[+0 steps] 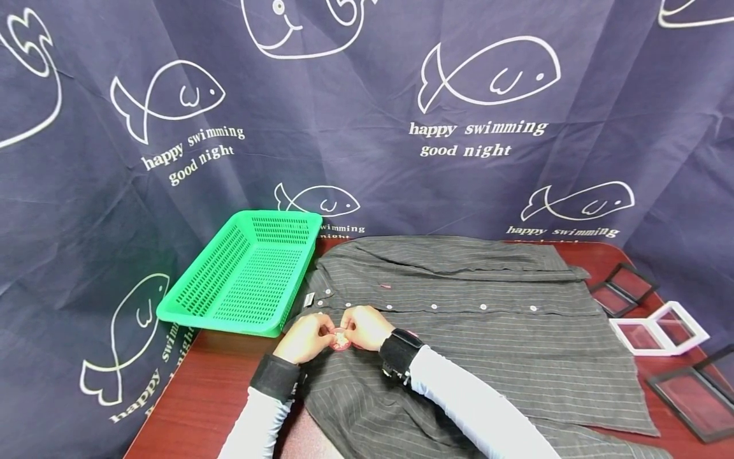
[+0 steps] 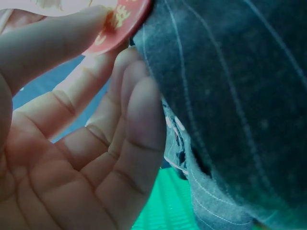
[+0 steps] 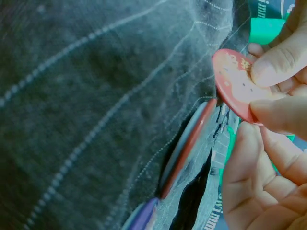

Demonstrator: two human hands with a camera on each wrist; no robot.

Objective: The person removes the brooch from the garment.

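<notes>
My left hand (image 1: 302, 339) and right hand (image 1: 369, 326) meet over the dark grey pinstriped shirt (image 1: 459, 357), which lies spread on the table. Between them is a round red badge (image 1: 341, 340) with a pale design and yellow lettering. Fingers and thumbs of both hands pinch its rim, as the badge (image 3: 235, 84) shows in the right wrist view. It stands tilted beside the shirt fabric (image 2: 216, 96); its back is hidden. Two more badges sit on the shirt in the right wrist view, a red-edged one (image 3: 189, 148) and a purple-edged one (image 3: 144, 215).
A green plastic basket (image 1: 287, 312) stands at the table's left, close to the collar. Along the right edge lie a white folding frame (image 1: 659, 328) and dark ones (image 1: 622, 290). A fish-printed curtain (image 1: 367, 127) hangs behind the red-brown table (image 1: 195, 382).
</notes>
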